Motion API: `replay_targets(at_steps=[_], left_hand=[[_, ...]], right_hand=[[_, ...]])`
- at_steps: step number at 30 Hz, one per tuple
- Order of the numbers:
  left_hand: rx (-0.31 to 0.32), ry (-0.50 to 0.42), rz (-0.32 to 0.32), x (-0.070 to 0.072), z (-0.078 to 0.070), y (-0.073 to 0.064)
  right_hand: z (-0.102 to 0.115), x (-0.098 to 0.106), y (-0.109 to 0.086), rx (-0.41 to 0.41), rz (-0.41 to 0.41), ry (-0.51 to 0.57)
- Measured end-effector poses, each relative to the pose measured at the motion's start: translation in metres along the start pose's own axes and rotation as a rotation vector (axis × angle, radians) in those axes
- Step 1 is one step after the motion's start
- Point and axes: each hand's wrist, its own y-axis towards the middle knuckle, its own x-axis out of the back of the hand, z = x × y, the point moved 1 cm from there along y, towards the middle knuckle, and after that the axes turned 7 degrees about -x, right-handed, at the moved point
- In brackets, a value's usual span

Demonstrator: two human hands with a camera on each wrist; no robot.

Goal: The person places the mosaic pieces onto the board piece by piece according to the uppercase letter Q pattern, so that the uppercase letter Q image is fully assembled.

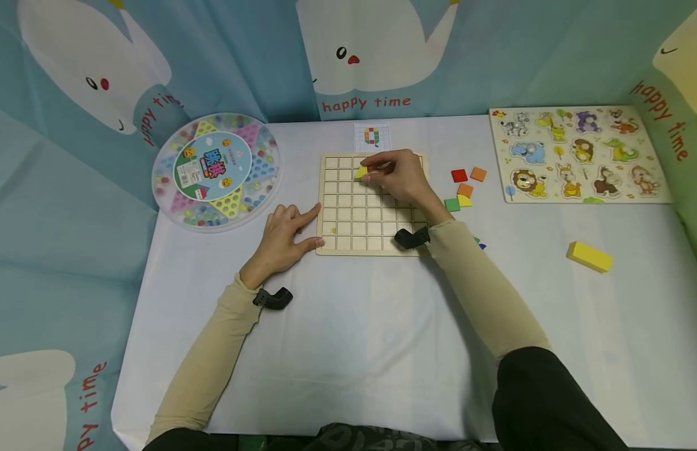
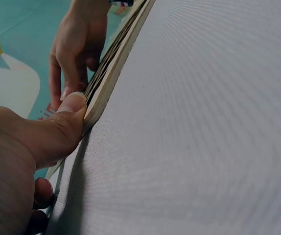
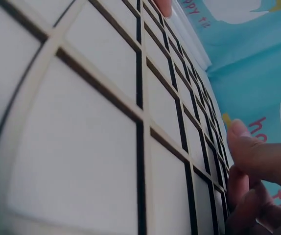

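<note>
A wooden grid board with small square cells lies on the white table. My right hand pinches a small yellow tile between thumb and fingers, over the upper cells. Along the board's left edge, my left hand touches the frame with an outstretched index finger and thumb. Its thumb shows right at the board's corner in the left wrist view. In the right wrist view, the right fingers hang low over the far cells, hiding the tile. Behind the board lies a card printed with coloured squares.
Right of the board lie a red tile, two orange tiles, a green tile and a yellow tile. Farther right are an animal puzzle and a yellow block. A round star-patterned game board sits at the left.
</note>
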Motion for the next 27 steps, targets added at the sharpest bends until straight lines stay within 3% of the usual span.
replay_targets(at_steps=[15, 27], left_hand=[[0.000, -0.010, -0.009, -0.0020, 0.0030, -0.0004], [0.006, -0.009, -0.008, -0.0024, 0.0033, -0.0006]], right_hand=[[0.0043, -0.0039, 0.0061, -0.068, 0.005, -0.116], [0.0031, -0.0028, 0.0079, -0.064, 0.023, -0.105]])
